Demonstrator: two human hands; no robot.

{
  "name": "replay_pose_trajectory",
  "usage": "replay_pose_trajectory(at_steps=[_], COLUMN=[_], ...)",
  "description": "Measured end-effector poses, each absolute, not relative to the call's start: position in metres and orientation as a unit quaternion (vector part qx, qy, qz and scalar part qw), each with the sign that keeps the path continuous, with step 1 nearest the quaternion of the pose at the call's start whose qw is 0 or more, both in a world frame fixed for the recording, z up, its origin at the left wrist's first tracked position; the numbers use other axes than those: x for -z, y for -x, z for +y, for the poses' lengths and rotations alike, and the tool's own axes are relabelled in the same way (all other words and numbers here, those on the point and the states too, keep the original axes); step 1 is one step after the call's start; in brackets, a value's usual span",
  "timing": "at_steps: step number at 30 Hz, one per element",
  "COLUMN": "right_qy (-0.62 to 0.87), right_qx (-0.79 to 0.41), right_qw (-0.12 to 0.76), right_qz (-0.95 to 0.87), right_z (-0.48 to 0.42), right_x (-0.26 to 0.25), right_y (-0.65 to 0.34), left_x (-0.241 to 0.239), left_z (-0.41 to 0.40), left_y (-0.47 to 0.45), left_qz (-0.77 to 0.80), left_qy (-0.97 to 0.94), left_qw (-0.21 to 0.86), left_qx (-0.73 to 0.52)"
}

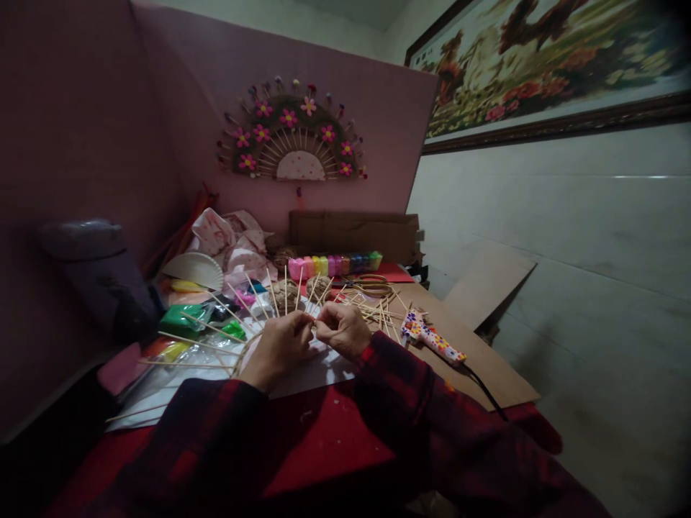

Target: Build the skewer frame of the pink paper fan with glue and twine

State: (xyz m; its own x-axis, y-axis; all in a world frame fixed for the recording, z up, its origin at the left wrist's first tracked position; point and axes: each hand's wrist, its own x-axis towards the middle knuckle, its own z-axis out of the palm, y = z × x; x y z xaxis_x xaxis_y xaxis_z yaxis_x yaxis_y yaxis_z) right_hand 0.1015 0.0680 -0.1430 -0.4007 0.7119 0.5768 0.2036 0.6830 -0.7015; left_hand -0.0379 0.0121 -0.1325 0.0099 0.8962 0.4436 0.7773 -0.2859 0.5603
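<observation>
White wall (566,244) is being met by a pink panel (383,108), and below them a red table (335,428) is being covered, over at right, by brown cardboard (486,370). On the panel, a flowered fan (299,162) is being displayed. Over the table's middle, the left hand (281,347) and right hand (344,329) are being held close together, fingers curled, fingertips pinched; whatever is being gripped can't be made out. On the cardboard, a flower-print glue gun (432,338) is being supported. Thin sticks (286,290) are being spread like rays around the left hand; loose sticks (381,314) are being heaped beyond the right.
</observation>
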Motion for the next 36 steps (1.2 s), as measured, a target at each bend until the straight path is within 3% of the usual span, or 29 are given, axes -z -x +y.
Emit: replay_pose_trajectory(at_steps=[5,8,11,14,17,23,30,36], right_qy=[0.317,0.328,0.307,0.285,0.281,0.240,0.243,0.249], right_qx=[-0.237,-0.266,-0.392,-0.523,-0.566,-0.554,-0.539,-0.431], right_qw=[0.488,0.499,0.471,0.420,0.410,0.431,0.436,0.450], right_qz=[-0.778,-0.757,-0.728,-0.685,-0.658,-0.671,-0.678,-0.742], right_z=[0.064,0.065,0.068,0.069,0.070,0.069,0.068,0.070], right_x=[0.142,0.143,0.143,0.141,0.139,0.138,0.138,0.143], right_y=[-0.097,-0.096,-0.096,-0.098,-0.099,-0.099,-0.100,-0.102], left_x=[0.135,0.133,0.131,0.132,0.132,0.132,0.125,0.127], left_z=[0.014,0.011,0.008,0.009,0.009,0.009,0.008,0.009], left_y=[0.030,0.028,0.031,0.036,0.038,0.037,0.035,0.035], left_qz=[0.623,0.620,0.594,0.562,0.547,0.543,0.516,0.510], left_qy=[-0.685,-0.646,-0.617,-0.605,-0.590,-0.605,-0.562,-0.569], left_qw=[-0.057,0.026,0.163,0.207,0.233,0.223,0.333,0.341], left_qx=[-0.373,-0.444,-0.489,-0.525,-0.546,-0.538,-0.555,-0.547])
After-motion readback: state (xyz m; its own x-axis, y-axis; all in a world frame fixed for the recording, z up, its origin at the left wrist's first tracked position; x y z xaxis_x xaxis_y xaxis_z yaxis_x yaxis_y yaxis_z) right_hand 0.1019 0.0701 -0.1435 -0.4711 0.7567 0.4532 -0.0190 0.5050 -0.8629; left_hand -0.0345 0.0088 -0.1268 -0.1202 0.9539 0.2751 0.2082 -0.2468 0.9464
